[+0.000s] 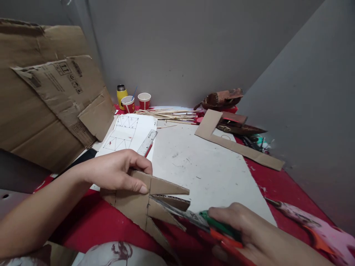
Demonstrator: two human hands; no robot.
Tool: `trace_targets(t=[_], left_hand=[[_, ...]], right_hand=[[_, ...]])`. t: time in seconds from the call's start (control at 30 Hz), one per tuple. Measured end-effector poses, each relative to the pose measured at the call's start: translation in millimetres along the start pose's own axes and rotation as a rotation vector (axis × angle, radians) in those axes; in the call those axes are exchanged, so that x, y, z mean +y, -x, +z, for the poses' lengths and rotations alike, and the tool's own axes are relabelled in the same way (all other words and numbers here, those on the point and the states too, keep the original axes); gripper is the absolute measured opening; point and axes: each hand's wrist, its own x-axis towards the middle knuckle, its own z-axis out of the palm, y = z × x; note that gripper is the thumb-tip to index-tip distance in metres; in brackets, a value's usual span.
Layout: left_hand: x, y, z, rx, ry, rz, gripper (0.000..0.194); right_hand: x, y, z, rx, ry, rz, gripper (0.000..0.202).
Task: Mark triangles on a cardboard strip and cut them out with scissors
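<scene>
My left hand (124,171) grips a piece of brown cardboard (130,199), thumb on top and fingers curled over its far edge. Several pointed strips stick out from the cardboard's right side, with slits between them and dark lines drawn on its face. My right hand (241,229) is wrapped round the green and orange handles of scissors (205,218). The scissor blades reach into a slit between two strips, close to a drawn line. How far the blades are parted is hard to make out.
A white board (199,159) covers much of the red table. On it lie a paper with drawn trusses (124,129), a metal ruler (148,142), wooden sticks (169,115) and an L-shaped cardboard piece (238,147). A pink glue gun (313,221) lies right; large cardboard (50,92) leans left.
</scene>
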Motion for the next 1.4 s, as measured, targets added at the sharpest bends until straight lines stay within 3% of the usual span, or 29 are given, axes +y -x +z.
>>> trace_targets(t=[0.27, 0.43, 0.8, 1.07, 1.4], left_hand=[[4, 2, 1.1, 0.043, 0.063, 0.025, 0.015], [3, 3, 2.8, 0.070, 0.098, 0.039, 0.012], [7, 3, 5.9, 0.078, 0.080, 0.043, 0.014], [1, 4, 4.0, 0.159, 0.092, 0.055, 0.021], [1, 6, 8.6, 0.198, 0.105, 0.127, 0.018]], right_hand=[[6, 0, 2, -0.016, -0.011, 0.019, 0.021], [3, -1, 2, 0.065, -0.002, 0.007, 0.018], [-3, -1, -6, 0.084, 0.047, -0.039, 0.022], [5, -7, 2, -0.024, 0.022, 0.001, 0.022], [5, -6, 6, 0.099, 0.018, -0.073, 0.029]])
